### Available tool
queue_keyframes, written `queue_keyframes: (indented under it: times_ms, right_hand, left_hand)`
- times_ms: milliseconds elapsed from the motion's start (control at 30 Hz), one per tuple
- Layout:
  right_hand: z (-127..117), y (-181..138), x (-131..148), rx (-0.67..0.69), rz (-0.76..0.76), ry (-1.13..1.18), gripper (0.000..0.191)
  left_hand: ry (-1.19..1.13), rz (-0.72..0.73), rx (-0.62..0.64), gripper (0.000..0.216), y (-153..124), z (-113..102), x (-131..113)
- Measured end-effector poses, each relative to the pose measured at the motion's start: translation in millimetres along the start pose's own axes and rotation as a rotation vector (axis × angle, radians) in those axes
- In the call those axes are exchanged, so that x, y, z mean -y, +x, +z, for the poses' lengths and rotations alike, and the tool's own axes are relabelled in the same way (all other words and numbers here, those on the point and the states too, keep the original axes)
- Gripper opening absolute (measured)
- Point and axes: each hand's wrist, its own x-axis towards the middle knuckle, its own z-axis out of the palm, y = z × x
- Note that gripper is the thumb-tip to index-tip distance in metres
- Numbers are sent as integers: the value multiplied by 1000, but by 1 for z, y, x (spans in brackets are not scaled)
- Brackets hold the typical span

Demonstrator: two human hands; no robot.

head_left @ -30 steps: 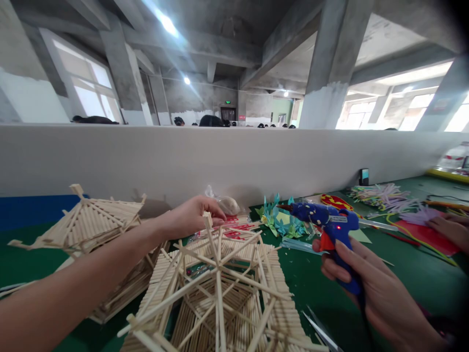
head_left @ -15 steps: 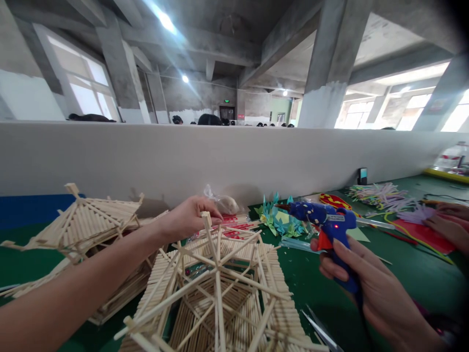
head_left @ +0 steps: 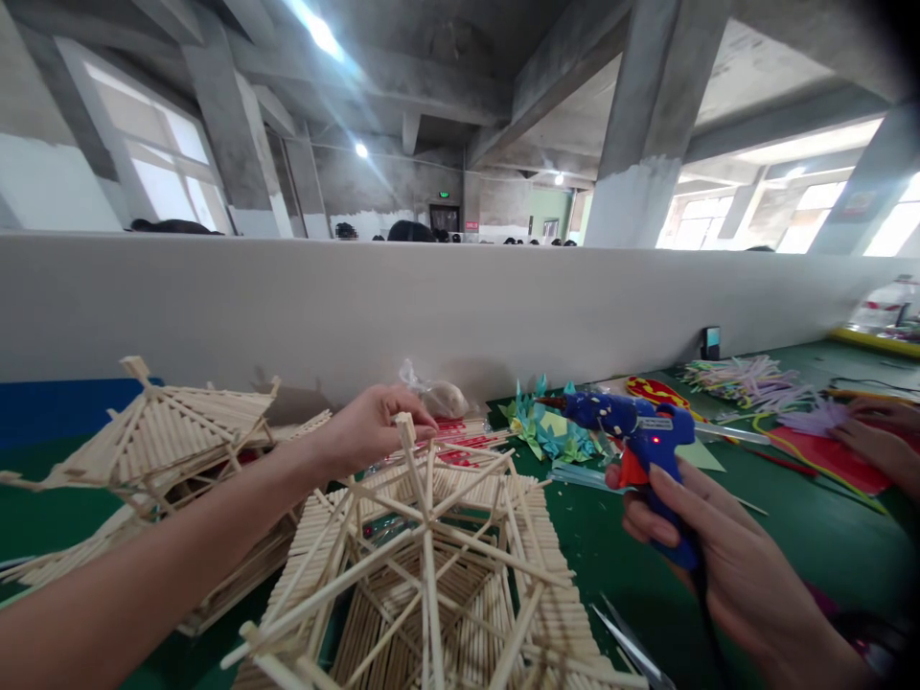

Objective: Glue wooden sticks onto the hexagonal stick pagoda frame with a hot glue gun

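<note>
In front of me stands a model pavilion of round wooden sticks (head_left: 429,575), its roof an open frame of spokes meeting at the middle. My left hand (head_left: 378,422) reaches over its far side, fingers bent and closed at an upright stick end of the frame; the exact grip is partly hidden. My right hand (head_left: 708,537) grips a blue glue gun (head_left: 665,436) by its handle, fingers near the orange trigger. A small red light glows on the gun. Its nozzle points left, above folded turquoise paper pieces (head_left: 553,426), apart from the frame.
A second stick pavilion (head_left: 179,426) with a covered roof stands left. Scissors (head_left: 629,647) lie right of the frame. Red-wrapped sticks (head_left: 467,441) and a plastic bag (head_left: 435,393) lie behind, before a grey partition (head_left: 460,307). Another person's hands (head_left: 877,436) work at far right.
The glue gun in my right hand has shifted very slightly left and up. My left hand stays at the same place on the frame.
</note>
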Motion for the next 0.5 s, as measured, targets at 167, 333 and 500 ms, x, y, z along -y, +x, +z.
queue_keyframes:
  times_ms: [167,333,500]
  right_hand:
    - [0,0,0,14,4,35,21]
    - [-1,0,0,17,14,39,22]
    - [-2,-2,0,27,44,19,22]
  left_hand:
    - [9,-19,11,19,-1,-1,-4]
    - [16,-25,66,21,0,-6,-7]
    - [47,-30,119,23,4,-9,-7]
